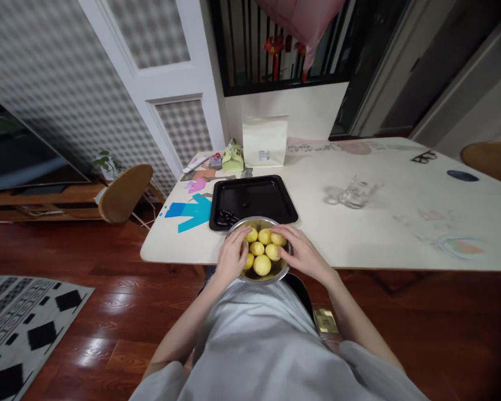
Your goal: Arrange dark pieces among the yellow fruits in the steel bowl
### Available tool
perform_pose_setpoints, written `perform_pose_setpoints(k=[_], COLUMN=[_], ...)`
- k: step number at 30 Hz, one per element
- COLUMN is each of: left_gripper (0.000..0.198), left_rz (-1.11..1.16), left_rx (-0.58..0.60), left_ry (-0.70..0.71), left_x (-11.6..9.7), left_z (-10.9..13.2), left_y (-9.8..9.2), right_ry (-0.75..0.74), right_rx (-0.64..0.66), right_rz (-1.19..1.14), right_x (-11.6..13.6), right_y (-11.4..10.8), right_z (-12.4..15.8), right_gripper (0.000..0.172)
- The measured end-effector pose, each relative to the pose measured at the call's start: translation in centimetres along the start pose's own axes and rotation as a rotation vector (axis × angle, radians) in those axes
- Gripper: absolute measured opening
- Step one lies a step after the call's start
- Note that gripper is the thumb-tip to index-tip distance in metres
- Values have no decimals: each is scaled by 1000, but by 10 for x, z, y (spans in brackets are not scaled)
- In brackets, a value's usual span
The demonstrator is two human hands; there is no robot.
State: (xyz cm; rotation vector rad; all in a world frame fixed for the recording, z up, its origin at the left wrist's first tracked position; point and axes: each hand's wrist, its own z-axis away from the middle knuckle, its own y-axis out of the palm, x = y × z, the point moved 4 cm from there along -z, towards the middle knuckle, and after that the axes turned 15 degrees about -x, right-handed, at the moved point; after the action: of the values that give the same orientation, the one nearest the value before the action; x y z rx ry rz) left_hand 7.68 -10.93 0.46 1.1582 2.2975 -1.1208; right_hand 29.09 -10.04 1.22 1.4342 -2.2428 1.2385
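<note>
A metal bowl [280, 274] full of several yellow lemons [262, 265] sits at the near edge of the table, close against my body. Over its left rim reaches my left hand [231, 256], fingers and thumb curled about a lemon at that side. My right hand [304, 253] comes over the right rim, its fingers on top of another lemon and its thumb below. Just behind the bowl lies a black baking tray [259, 195]. A small dark, shiny item [227, 218] rests in the tray's near left corner; its kind is unclear.
A white paper bag [265, 139] and a green packet [232, 157] stand at the back of the table [317, 239]. To the right are a clear glass vessel [354, 194], dark glasses [424, 157] and a dark oval [462, 176]. A chair [125, 195] stands left.
</note>
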Motion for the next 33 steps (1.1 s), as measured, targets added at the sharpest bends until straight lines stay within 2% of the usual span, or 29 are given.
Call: perform_pose_setpoints(k=[5,10,15,19,22,28,30,33], left_gripper=[39,33,29,35,40,40,38,34], left_rz=[31,128,123,-48,-159,-341,-374,-379], left_rx=[-17,-141,-259,-264,-177,233,306,349], left_ry=[-35,-57,-20,-14,-9,50,44,49], left_x=[-2,3,34,70,92,120,126,129], left_z=[0,-4,-14,-30,-49,-87,-94,-98], left_y=[-2,-13,-27,-36,-35,-8,0,7], right_ry=[44,4,-117,-123,-113,-93,-86,-79], right_rx=[-56,-113,-192,-213,-215,-203,-200,-201], right_rz=[-54,58,35,-21,-26,-14,-17,-23], right_x=[-2,0,4,3,3,0,0,1], right_y=[7,14,21,26,28,30,30,30], right_z=[8,11,12,15,16,17,17,17], right_gripper=[44,44,35,34,33,33,33,33])
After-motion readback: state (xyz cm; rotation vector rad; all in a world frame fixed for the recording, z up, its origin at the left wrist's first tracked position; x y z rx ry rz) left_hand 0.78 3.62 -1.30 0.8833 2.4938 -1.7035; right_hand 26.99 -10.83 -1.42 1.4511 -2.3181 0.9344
